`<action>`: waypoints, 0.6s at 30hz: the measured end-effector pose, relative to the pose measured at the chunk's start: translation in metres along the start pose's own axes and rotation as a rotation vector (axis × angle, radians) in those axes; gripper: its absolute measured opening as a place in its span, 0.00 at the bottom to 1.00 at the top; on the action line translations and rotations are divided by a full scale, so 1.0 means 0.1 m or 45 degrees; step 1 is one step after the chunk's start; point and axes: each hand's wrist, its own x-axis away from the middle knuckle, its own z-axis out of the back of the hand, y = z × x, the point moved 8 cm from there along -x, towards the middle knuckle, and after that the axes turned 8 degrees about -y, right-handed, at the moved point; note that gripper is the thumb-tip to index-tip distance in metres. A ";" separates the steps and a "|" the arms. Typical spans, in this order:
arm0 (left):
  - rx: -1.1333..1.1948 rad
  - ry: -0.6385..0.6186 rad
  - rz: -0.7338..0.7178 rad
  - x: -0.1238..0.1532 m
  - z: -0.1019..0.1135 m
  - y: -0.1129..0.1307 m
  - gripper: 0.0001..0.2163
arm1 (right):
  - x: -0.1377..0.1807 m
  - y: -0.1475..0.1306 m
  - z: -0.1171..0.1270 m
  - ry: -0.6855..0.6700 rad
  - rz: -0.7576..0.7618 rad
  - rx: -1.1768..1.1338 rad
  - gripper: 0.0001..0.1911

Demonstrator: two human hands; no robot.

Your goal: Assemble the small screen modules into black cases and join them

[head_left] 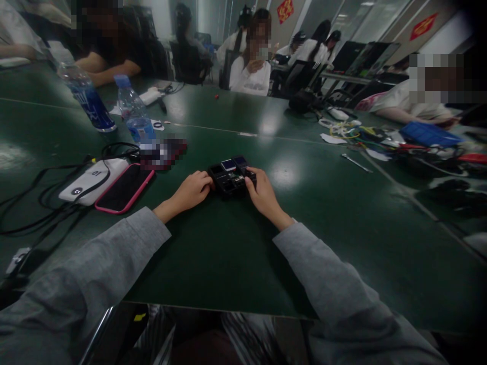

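Note:
A small black tray (pixel 231 177) with several compartments lies on the dark green table (pixel 213 258) in front of me. Two of its far cells hold small blue-faced parts. My left hand (pixel 192 191) rests curled against the tray's left edge, fingers closed on it. My right hand (pixel 261 195) grips the tray's right edge, thumb and fingers pressed to its side. Both arms wear grey sleeves.
To the left lie a pink-cased phone (pixel 125 187), a white power bank (pixel 93 180) with black cables and two water bottles (pixel 135 109). A metal tool (pixel 355 162) and a heap of wires and parts (pixel 384 139) lie at the right. Other people sit around the far side.

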 end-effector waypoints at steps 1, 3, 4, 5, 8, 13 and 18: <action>-0.004 -0.002 -0.001 0.00 0.00 0.00 0.09 | 0.00 0.00 0.00 0.003 0.004 0.002 0.23; -0.012 -0.005 -0.002 0.00 0.00 0.01 0.09 | 0.00 0.00 0.00 0.011 0.015 0.004 0.23; -0.015 -0.005 -0.002 0.00 0.00 0.01 0.09 | 0.00 0.00 0.00 0.014 0.021 0.005 0.23; -0.016 -0.005 -0.001 0.00 0.01 0.01 0.09 | 0.00 0.00 0.00 0.017 0.024 0.006 0.23; -0.015 0.003 -0.002 0.00 0.01 0.01 0.09 | 0.00 0.00 0.00 0.017 0.024 0.000 0.22; -0.019 -0.008 -0.002 0.00 0.00 0.01 0.09 | 0.00 0.00 0.00 0.003 -0.001 -0.005 0.23; -0.014 -0.006 0.000 0.00 0.00 0.00 0.09 | 0.00 0.02 0.00 -0.004 -0.013 -0.001 0.23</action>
